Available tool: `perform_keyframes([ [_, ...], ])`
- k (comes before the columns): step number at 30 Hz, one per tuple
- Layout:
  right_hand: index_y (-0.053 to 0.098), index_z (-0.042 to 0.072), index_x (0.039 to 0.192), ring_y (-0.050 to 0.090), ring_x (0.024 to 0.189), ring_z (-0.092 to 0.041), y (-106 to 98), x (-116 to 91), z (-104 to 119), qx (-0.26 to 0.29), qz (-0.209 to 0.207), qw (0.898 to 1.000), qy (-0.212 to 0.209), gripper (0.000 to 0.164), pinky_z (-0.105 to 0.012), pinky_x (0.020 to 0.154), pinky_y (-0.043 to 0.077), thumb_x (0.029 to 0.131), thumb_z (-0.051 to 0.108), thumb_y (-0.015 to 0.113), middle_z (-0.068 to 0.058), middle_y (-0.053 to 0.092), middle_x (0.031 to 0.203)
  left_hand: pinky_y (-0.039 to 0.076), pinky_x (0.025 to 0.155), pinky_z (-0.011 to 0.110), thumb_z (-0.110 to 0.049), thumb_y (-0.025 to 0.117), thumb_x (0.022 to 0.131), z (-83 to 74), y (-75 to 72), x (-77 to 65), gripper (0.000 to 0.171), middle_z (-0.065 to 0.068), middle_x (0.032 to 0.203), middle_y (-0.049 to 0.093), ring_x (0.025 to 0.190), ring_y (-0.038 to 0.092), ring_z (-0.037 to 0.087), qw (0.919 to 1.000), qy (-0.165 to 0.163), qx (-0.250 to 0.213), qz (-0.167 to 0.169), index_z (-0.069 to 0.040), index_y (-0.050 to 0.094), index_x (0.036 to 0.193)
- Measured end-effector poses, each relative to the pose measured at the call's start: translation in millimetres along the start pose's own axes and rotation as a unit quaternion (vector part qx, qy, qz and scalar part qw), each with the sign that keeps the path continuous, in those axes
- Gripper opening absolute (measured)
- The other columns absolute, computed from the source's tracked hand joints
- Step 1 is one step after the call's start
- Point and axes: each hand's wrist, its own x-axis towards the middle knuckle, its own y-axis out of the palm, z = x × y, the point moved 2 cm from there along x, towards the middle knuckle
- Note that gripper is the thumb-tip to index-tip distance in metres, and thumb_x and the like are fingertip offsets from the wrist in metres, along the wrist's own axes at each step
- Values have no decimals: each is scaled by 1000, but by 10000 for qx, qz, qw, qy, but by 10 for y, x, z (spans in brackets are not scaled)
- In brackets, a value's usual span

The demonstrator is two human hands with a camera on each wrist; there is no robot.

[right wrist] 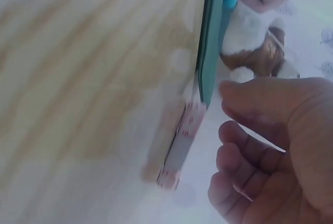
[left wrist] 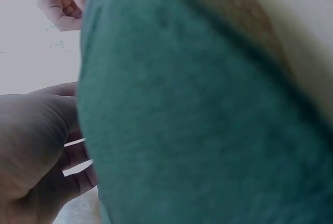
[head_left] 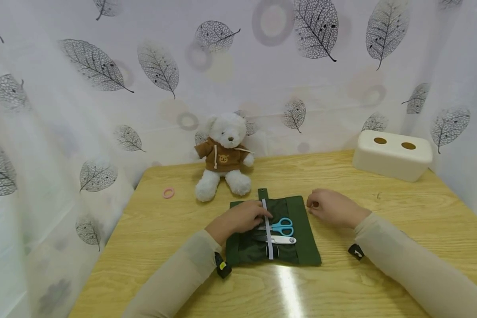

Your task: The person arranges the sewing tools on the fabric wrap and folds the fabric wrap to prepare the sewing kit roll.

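A dark green fabric pouch [head_left: 310,240] lies unrolled on the table. Its white elastic strap [head_left: 268,240] runs across blue-handled scissors [head_left: 284,226], a white-handled folding knife [head_left: 283,240] and a dark spool [head_left: 275,252]. My left hand [head_left: 242,217] reaches over the pouch, its fingers curled at the strap's upper part; in the left wrist view the green fabric hides those fingertips. Just off the pouch's right edge is my right hand [head_left: 334,207], fingers loosely bent with nothing between them. Close by them, a short strip with pinkish ends and a grey middle [right wrist: 182,148] shows in the right wrist view.
Behind the pouch sits a white teddy bear [head_left: 224,154] in a brown hoodie. A pink ring [head_left: 168,193] lies to its left. At the back right stands a cream box with two round holes [head_left: 393,154]. Leaf-patterned curtains [head_left: 163,101] hang around the wooden table [head_left: 151,238].
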Motion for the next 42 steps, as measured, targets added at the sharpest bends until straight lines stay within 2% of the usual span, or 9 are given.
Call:
perform_keyframes([
  [4, 74, 9, 98, 63, 87, -19, -58, -45, -98, -16, -10, 9994, 353, 13, -46, 81, 54, 88, 3, 68, 0, 66, 94, 50, 90, 28, -12, 63, 101, 7, -9, 11, 26, 1, 118, 64, 107, 61, 15, 10000, -3, -47, 21, -17, 72, 125],
  [8, 73, 2, 108, 65, 92, -26, -112, -78, -186, -56, 144, 9977, 667, 21, -51, 84, 54, 88, 1, 67, -6, 67, 98, 51, 88, 27, -11, 62, 101, 25, -6, 41, 23, 0, 117, 64, 106, 61, 14, 9999, 39, -82, 50, -17, 72, 122],
  [14, 71, -2, 116, 61, 85, -22, -142, -100, -323, -66, 408, 9955, 853, 29, -47, 79, 53, 88, 0, 64, -8, 65, 97, 50, 91, 29, -8, 57, 102, 19, -1, 89, 21, 0, 115, 63, 107, 61, 15, 9999, 86, 58, 137, -16, 70, 116],
  [18, 73, -1, 111, 58, 79, -19, -142, -80, -390, -44, 412, 9957, 833, 23, -43, 74, 52, 90, 2, 64, -6, 66, 93, 49, 90, 29, -7, 55, 103, -11, -15, 102, 19, 0, 113, 61, 104, 59, 15, 9997, -8, 132, 220, -16, 67, 114],
  [24, 73, -1, 112, 59, 79, -18, -130, -33, -406, -39, 369, 9959, 828, 22, -44, 75, 52, 92, 5, 66, -5, 66, 93, 49, 84, 28, -10, 55, 104, -33, -43, 110, 15, -1, 110, 59, 97, 56, 13, 9992, -117, 257, 291, -18, 65, 111],
  [29, 77, 3, 101, 55, 74, -15, -103, -22, -395, -137, 379, 9973, 618, 14, -38, 71, 51, 90, 2, 69, -2, 63, 86, 50, 84, 28, -11, 55, 104, -33, -42, 121, 17, -1, 110, 61, 97, 58, 13, 9987, -136, 324, 355, -18, 67, 113],
  [34, 76, 6, 93, 53, 71, -14, -117, -13, -335, -289, 333, 9979, 477, 7, -35, 67, 49, 89, 3, 70, -1, 59, 85, 50, 82, 29, -11, 54, 103, -36, -30, 154, 20, -1, 109, 60, 93, 57, 14, 9966, -331, 526, 548, -19, 65, 115],
  [38, 74, 7, 90, 56, 73, -14, -138, 27, -240, -293, 298, 9985, 341, 6, -37, 68, 51, 90, 4, 68, -2, 61, 87, 47, 79, 30, -7, 54, 100, -31, -16, 189, 23, -2, 108, 57, 88, 53, 14, 9937, -573, 621, 743, -20, 62, 116],
  [42, 73, 5, 90, 56, 73, -13, -140, 84, -131, -21, 377, 9989, 290, 6, -37, 67, 51, 92, 6, 67, 0, 64, 85, 47, 78, 30, -7, 53, 101, -20, -4, 205, 20, -3, 107, 57, 87, 52, 13, 9936, -650, 554, 736, -21, 60, 115],
])
